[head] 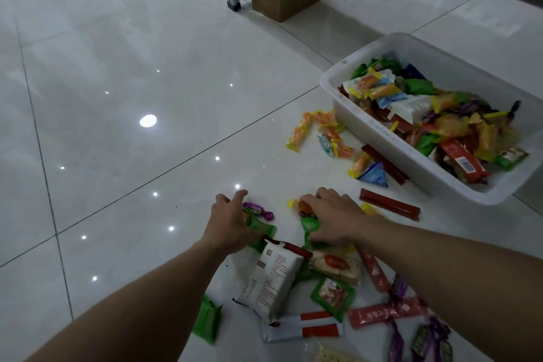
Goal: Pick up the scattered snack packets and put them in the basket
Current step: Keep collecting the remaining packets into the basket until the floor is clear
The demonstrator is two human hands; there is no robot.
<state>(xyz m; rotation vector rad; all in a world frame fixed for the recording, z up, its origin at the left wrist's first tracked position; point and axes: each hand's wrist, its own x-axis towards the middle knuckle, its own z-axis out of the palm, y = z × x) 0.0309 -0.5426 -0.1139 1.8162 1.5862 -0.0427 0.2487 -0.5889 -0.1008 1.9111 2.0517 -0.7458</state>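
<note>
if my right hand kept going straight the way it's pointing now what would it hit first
Most likely the purple twist-wrapped candy on the white tile floor, just past the right hand, which grips a green foil packet; the left hand lies close behind. Depth is unclear.

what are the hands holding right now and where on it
Right hand curls round a green plastic snack packet along its right side. Left hand lies on a second green packet; whether it grips cannot be told.

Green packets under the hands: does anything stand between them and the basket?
Only loose snacks: a red stick and a blue triangular packet lie before the basket, whose top is open.
</note>
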